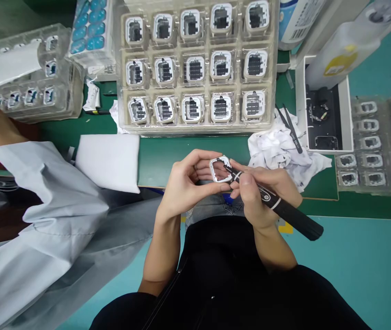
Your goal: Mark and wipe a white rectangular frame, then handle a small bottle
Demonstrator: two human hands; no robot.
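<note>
Near the middle of the head view, my left hand (185, 183) holds a small white square frame (212, 170) between thumb and fingers, its open middle facing up. My right hand (262, 192) is wrapped round a black pen-shaped tool (292, 214). The tool's thin tip reaches the right side of the frame; whether it touches is too small to tell. Beyond both hands stands a clear tray (197, 129) holding several similar white frames with dark parts inside, in rows.
A white foam pad (108, 160) lies left of my hands. Black tweezers (292, 130) rest on a crumpled cloth (271, 151) at the right, beside a white box (347, 114) and bottles. At the left, another person's sleeve (54, 183) and hand are near stacked trays (75, 91).
</note>
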